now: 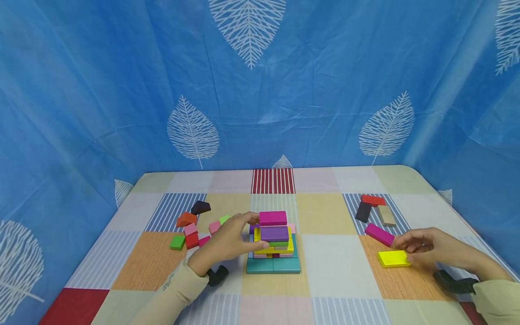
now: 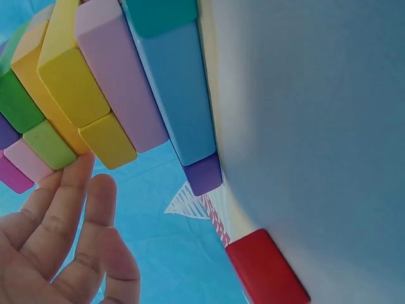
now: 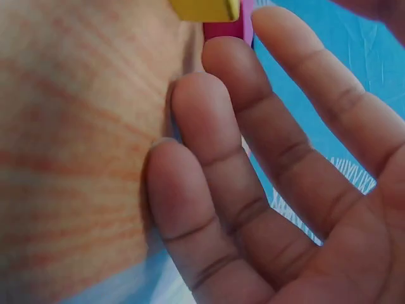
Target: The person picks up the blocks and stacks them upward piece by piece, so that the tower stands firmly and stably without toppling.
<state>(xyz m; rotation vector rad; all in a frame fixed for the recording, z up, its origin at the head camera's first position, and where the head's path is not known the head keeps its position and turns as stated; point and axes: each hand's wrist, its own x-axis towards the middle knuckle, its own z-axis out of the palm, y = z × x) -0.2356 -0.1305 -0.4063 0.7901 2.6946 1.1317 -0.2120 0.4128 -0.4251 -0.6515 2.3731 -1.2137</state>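
Upon the patchwork counter (image 1: 276,286) stands a teal-based, magenta-topped block tower (image 1: 274,234) (purple, yellow between). Left hand (image 1: 229,239) beside it, fingers spread; right hand (image 1: 434,249), fingers bent, by a yellow block (image 1: 393,259) right of the tower.

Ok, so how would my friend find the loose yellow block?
Start with the patchwork tablecloth and find the orange square on its right side. Flat on that square, close beside the right hand, lies the yellow block. Its bright yellow sets it apart from the magenta block just beyond it.
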